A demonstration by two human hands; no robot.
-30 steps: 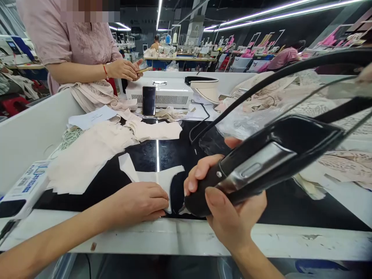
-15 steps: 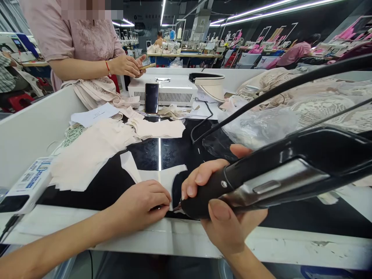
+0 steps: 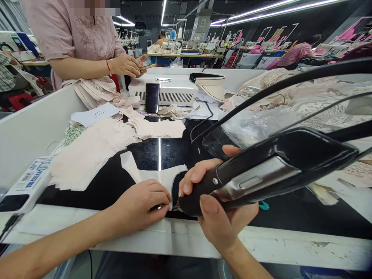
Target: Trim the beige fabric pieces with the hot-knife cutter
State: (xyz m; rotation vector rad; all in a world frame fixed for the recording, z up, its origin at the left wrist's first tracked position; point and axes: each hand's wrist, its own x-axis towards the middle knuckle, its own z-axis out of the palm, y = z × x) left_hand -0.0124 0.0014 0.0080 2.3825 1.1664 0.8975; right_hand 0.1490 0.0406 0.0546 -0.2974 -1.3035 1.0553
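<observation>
My right hand (image 3: 216, 205) is wrapped round a black corded handheld tool (image 3: 261, 170) with a silver lever on its side. The tool's thin metal tip (image 3: 176, 207) points left, at the lower right edge of a white fabric piece (image 3: 162, 176) with a curved cutout. Whether the tip touches the cloth I cannot make out. At that same edge, my left hand (image 3: 145, 201) pinches the cloth between thumb and curled fingers. Both hands are close together near the front edge of the black work surface (image 3: 95, 197).
Cream fabric pieces (image 3: 93, 155) lie stacked at left, beside a white power box (image 3: 31, 178). Behind stand a phone (image 3: 152, 98), a vented white case (image 3: 168, 91) and a visor (image 3: 212, 83). Plastic bags (image 3: 261, 124) cover the right. A co-worker's hands (image 3: 128, 66) hold a phone across the table.
The tool and my right hand have shifted slightly left, and the tool's rear end now shows. A small teal thing has come into sight behind my right hand. My left hand stays put.
</observation>
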